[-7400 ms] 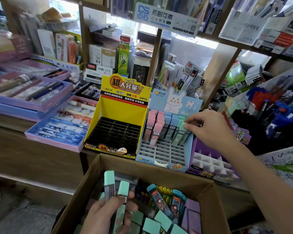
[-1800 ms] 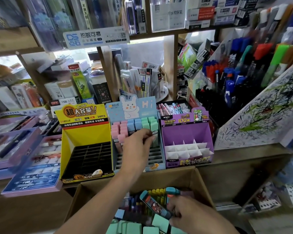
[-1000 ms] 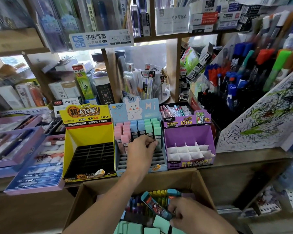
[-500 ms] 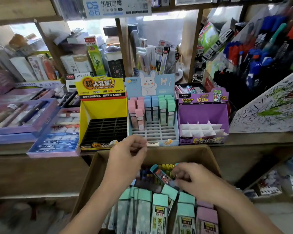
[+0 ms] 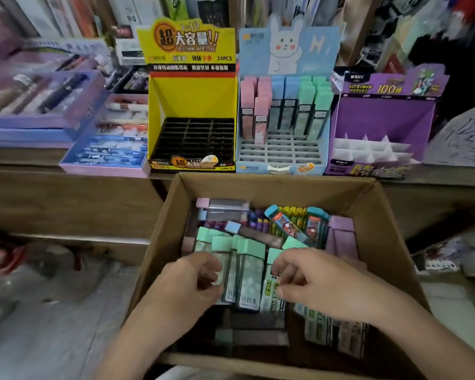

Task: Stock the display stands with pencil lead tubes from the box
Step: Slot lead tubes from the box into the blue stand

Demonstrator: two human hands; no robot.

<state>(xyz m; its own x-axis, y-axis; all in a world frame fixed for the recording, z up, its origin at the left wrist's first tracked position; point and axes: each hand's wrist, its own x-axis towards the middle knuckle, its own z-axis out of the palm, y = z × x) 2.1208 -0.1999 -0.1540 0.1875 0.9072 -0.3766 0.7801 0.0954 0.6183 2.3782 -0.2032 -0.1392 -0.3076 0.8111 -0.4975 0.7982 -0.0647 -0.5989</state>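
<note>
While both hands sit low in the cardboard box [image 5: 285,185], the head view shows mint-capped lead tubes [image 5: 248,270] lying between them, long axes running 6 to 12 o'clock, caps at 12. The left hand [image 5: 187,286] and right hand [image 5: 324,286] curl their fingers at the tubes; whether either grips one I cannot tell. The blue stand [image 5: 283,152] is at 12 o'clock, about equally near both.

box [image 5: 379,215]: matt brown cardboard | lead tubes [image 5: 248,272]: glossy plastic | display stands [image 5: 192,94]: printed card | shelf [image 5: 66,201]: wood
</note>
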